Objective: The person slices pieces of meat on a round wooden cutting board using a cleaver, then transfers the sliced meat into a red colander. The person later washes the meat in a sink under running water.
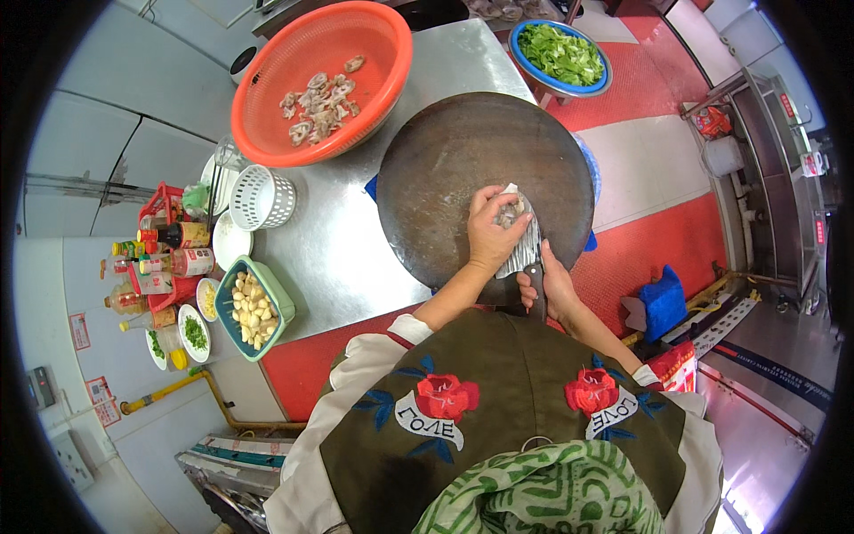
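A large round wooden chopping board [460,153] lies before me on a steel table. Over its near right part, my right hand [555,284] grips the dark handle of a cleaver [527,248], whose broad blade lies nearly flat. Pale pieces of meat [510,212] rest on the blade. My left hand [495,227] curves around these pieces, fingers and thumb against them. Whether the blade touches the board is hidden. To the far left, an orange plastic colander [267,100] contains more cut meat pieces [323,103].
The steel table [327,233] bears a white perforated basket [263,198], a green container [283,300] of garlic cloves and a plate of chopped greens [194,335]. Several sauce bottles [190,261] crowd the left edge. Beyond the table's right corner stands a blue-rimmed basket [517,50] of cut leafy greens.
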Action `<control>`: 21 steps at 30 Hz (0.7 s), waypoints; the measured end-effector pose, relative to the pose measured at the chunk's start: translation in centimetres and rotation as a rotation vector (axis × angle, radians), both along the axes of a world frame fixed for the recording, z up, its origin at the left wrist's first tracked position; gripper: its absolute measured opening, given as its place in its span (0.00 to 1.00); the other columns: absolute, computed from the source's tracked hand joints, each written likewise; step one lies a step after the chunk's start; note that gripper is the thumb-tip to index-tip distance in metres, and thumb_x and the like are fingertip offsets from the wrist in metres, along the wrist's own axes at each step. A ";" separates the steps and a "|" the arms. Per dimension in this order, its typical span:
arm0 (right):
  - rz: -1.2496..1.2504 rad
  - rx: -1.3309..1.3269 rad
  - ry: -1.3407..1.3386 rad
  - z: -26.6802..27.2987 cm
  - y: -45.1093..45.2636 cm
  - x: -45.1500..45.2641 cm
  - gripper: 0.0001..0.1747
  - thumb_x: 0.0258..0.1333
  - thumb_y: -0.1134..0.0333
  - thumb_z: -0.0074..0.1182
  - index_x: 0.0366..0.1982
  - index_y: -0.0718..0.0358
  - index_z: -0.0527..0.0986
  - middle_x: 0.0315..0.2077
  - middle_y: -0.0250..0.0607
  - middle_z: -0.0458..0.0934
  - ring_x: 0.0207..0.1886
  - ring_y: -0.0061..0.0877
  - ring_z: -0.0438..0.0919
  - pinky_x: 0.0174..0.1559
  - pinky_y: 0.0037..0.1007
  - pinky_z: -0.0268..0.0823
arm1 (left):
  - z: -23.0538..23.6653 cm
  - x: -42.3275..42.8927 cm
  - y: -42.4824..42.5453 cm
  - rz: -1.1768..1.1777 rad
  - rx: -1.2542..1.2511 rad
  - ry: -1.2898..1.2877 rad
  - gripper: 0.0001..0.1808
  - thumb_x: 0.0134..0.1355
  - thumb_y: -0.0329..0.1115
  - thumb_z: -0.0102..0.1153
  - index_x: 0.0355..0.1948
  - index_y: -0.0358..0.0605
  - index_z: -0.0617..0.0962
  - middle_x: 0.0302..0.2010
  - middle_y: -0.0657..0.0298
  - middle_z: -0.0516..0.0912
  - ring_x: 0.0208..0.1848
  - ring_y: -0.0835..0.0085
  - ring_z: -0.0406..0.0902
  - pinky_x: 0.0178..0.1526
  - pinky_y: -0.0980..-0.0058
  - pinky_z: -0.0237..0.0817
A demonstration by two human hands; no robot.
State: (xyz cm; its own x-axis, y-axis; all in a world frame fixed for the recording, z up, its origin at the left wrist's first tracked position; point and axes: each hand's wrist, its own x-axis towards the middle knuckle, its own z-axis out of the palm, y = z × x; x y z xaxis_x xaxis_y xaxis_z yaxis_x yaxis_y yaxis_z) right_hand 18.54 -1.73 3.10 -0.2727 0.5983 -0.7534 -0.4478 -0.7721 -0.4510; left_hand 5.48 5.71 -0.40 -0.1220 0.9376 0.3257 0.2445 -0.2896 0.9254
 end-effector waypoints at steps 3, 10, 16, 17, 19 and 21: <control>-0.031 0.079 -0.058 2.2 0.6 -1.6 0.29 0.68 0.41 0.30 0.35 0.61 0.66 0.18 0.38 0.69 0.13 0.23 0.64 0.15 0.28 0.61 | 1.8 -0.8 0.6 0.030 0.046 -0.041 0.18 0.42 0.28 0.72 0.36 0.44 0.81 0.45 0.56 0.76 0.49 0.61 0.75 0.51 0.68 0.67; 0.102 0.414 -0.133 10.3 8.7 -9.8 0.31 0.67 0.39 0.33 0.29 0.62 0.67 0.17 0.36 0.70 0.13 0.22 0.66 0.16 0.27 0.62 | 10.1 -9.5 8.8 0.240 0.412 0.046 0.14 0.44 0.28 0.69 0.34 0.42 0.81 0.44 0.54 0.76 0.48 0.59 0.75 0.52 0.68 0.67; 0.068 0.566 -0.133 14.3 17.0 -17.9 0.26 0.68 0.46 0.36 0.31 0.63 0.68 0.19 0.35 0.72 0.16 0.20 0.67 0.18 0.26 0.63 | 13.9 -20.8 18.5 0.396 0.229 -0.036 0.10 0.54 0.33 0.65 0.35 0.39 0.83 0.40 0.59 0.79 0.38 0.73 0.77 0.40 0.76 0.68; 0.021 0.620 -0.123 14.0 17.3 -18.1 0.26 0.69 0.47 0.36 0.31 0.63 0.68 0.20 0.35 0.72 0.16 0.20 0.67 0.17 0.26 0.64 | 13.5 -22.3 19.0 0.350 0.128 -0.152 0.09 0.55 0.32 0.64 0.35 0.38 0.82 0.37 0.60 0.80 0.36 0.73 0.77 0.40 0.76 0.69; -0.024 0.616 -0.210 12.7 16.3 -15.9 0.22 0.69 0.49 0.37 0.32 0.62 0.68 0.21 0.35 0.73 0.16 0.18 0.67 0.17 0.24 0.62 | 12.4 -25.0 20.0 0.233 -0.219 -0.411 0.09 0.56 0.30 0.62 0.35 0.35 0.81 0.32 0.62 0.82 0.33 0.72 0.79 0.38 0.75 0.71; -0.069 0.694 -0.442 10.5 14.5 -12.5 0.21 0.69 0.51 0.40 0.34 0.61 0.71 0.20 0.31 0.72 0.15 0.16 0.66 0.16 0.21 0.59 | 11.2 -27.6 20.6 0.301 -0.185 -0.348 0.09 0.58 0.32 0.60 0.36 0.36 0.81 0.30 0.63 0.82 0.31 0.75 0.78 0.36 0.77 0.71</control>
State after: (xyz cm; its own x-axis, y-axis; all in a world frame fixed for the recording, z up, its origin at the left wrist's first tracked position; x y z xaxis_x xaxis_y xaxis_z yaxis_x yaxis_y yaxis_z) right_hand 6.06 12.76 13.60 0.0168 0.9718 -0.2352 -0.1532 -0.2300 -0.9611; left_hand -22.10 26.34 10.83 -0.4683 0.8822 0.0491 -0.0406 -0.0770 0.9962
